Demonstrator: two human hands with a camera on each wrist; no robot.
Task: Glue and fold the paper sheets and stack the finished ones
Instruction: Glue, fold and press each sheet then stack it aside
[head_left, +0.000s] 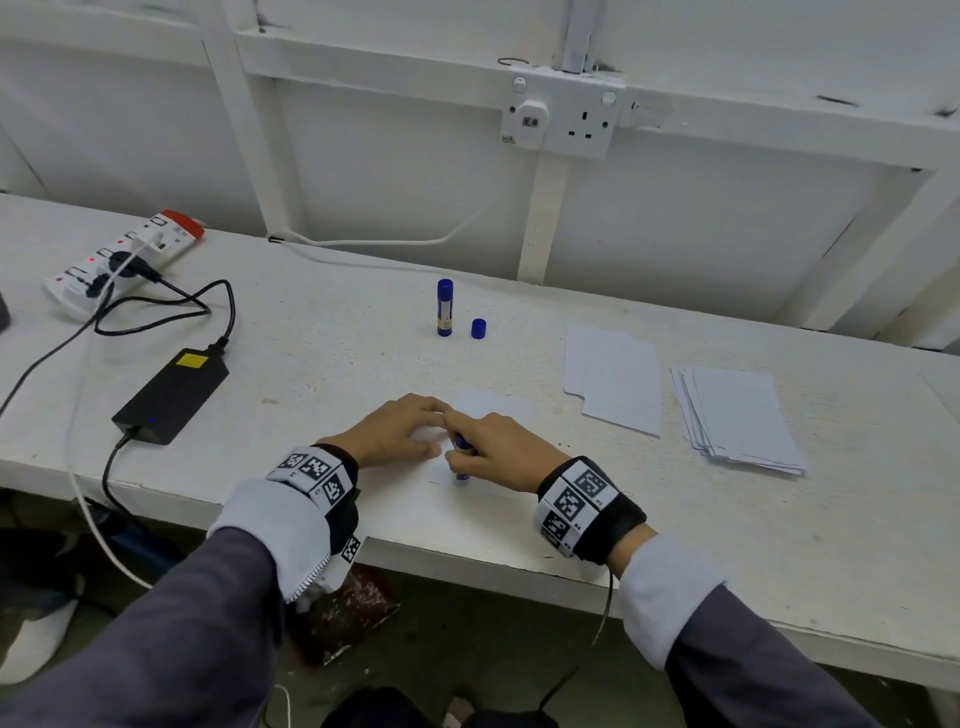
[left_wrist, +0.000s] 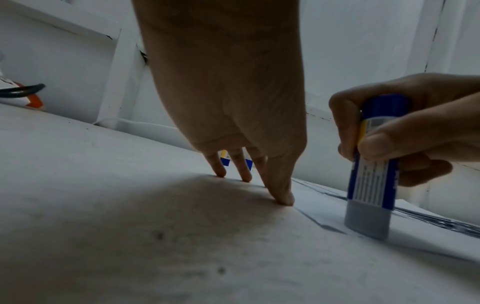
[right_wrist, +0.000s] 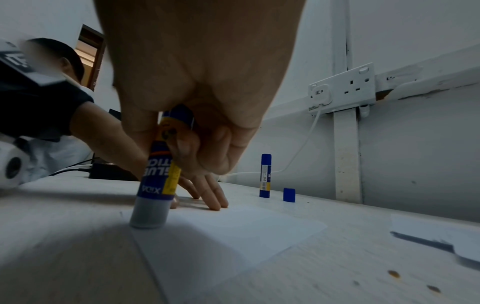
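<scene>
**Paper sheet under the glue stick, two piles waiting at the right**

The paper sheet (head_left: 493, 410) I am working on is lying flat on the desk (head_left: 322, 343) near its front edge, between my two hands. My left hand (head_left: 400, 431) is spreading straight fingers and pressing their tips on the sheet's left part to pin it. My right hand (head_left: 498, 452) is curling round a glue stick (right_wrist: 158, 174), held upside down with its grey end touching the paper close to the near corner. So I am judging that gluing is under way on this sheet and the fold is not yet made.

To my right two piles are lying: a small flat group of sheets (head_left: 615, 384), and beyond it a fanned stack (head_left: 737, 415). I cannot tell which is the finished pile and which is the supply, so I am not counting progress from them.

Farther back, a second glue stick (head_left: 445, 307) is standing upright with a loose blue cap (head_left: 478, 328) just beside it, well apart from my hands. At the left, a black power brick (head_left: 171, 397) and its cables are sitting, with a power strip (head_left: 122, 260) behind. Nothing is lying between the sheet and the piles, so I am expecting a free path for stacking; the standing stick could be knocked if I reach far.
</scene>
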